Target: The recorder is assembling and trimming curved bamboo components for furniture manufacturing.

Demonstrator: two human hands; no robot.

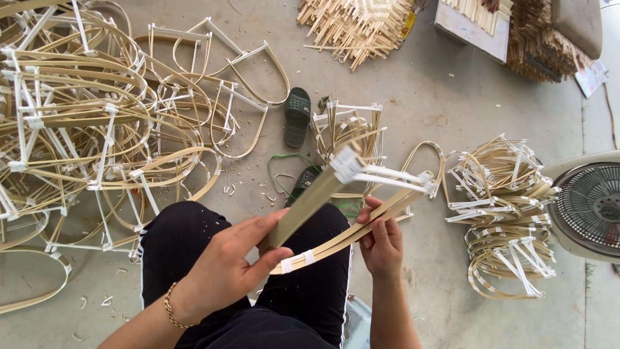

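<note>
I hold a bent bamboo strip frame (336, 181) with white tape joints over my lap. My left hand (226, 265) grips its near end, thumb by a white tape band (298, 260). My right hand (381, 242) clasps the lower strip further along. The frame's far end, with white cross pieces (387, 174), points away from me to the right. Black trousers (187, 239) cover my knees beneath the frame.
A big tangle of finished bamboo frames (84, 123) fills the left floor. Smaller stacks (504, 213) lie at right beside a white fan (591, 203). Green sandals (297, 116), loose bamboo sticks (355, 26) and a board (471, 29) lie farther off.
</note>
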